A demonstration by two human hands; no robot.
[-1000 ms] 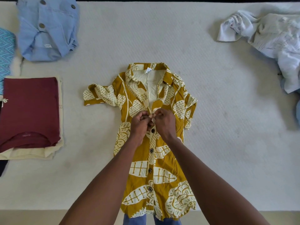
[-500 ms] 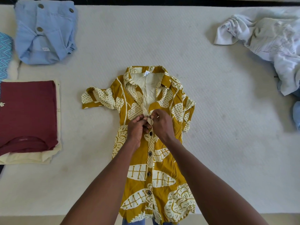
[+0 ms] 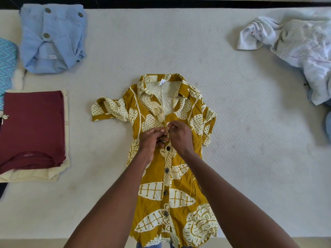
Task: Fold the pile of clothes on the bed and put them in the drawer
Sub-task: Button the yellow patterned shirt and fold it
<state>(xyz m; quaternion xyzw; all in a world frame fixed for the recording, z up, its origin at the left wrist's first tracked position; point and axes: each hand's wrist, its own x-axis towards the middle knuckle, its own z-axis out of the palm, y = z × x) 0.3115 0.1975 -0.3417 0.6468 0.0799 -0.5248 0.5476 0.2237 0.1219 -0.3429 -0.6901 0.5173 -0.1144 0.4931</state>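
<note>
A mustard-yellow shirt (image 3: 180, 178) with cream leaf prints lies flat and face up on the white bed (image 3: 250, 140), collar away from me. Several dark buttons down its front are closed. My left hand (image 3: 153, 140) and my right hand (image 3: 179, 135) meet at the placket just below the collar opening, each pinching one edge of the shirt front. A crumpled white garment (image 3: 297, 43) lies unfolded at the far right.
At the left sits a folded maroon top (image 3: 34, 126) stacked on a cream one. Behind it lie a folded light-blue garment with large buttons (image 3: 53, 38) and a turquoise zigzag cloth (image 3: 6, 65). The bed's near edge runs along the bottom.
Both hands have stayed together on the upper placket, fingers working at the same spot. The camera has tilted slightly, shifting the whole scene downward in view.
</note>
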